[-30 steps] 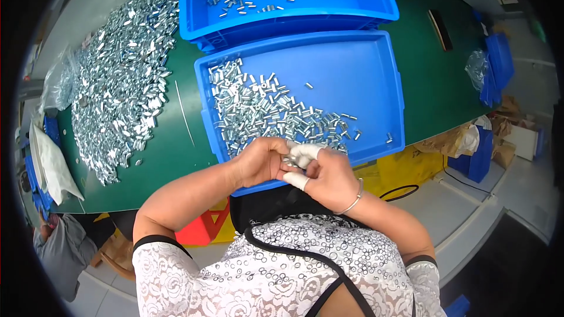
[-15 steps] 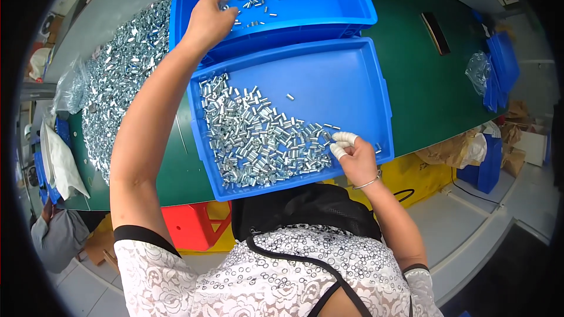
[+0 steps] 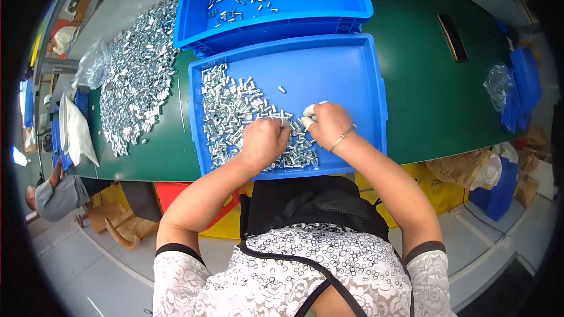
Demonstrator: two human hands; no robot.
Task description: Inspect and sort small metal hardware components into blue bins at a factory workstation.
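Small shiny metal sleeves (image 3: 232, 103) lie heaped in the left and front part of a shallow blue tray (image 3: 382, 111). My left hand (image 3: 264, 142) is low over the heap, its fingers curled in. White finger covers show on the fingertips of both hands. Just to the right, at the edge of the heap, my right hand (image 3: 331, 124) has thumb and fingers drawn together toward the left hand. Whatever either hand pinches is hidden or too small to make out. One loose sleeve (image 3: 282, 90) lies apart behind the hands.
Behind the tray stands a deeper blue bin (image 3: 276, 26) with scattered sleeves. A large mound of metal parts (image 3: 141, 70) covers the left of the green table (image 3: 435, 100). A dark flat phone-like object (image 3: 452, 38) and a clear plastic bag (image 3: 498, 85) lie right. Another person (image 3: 56, 196) is far left.
My left hand has come back from the far bin to the heap in the near tray. More sleeves lie in that bin. My right hand has moved left, close to the left one.
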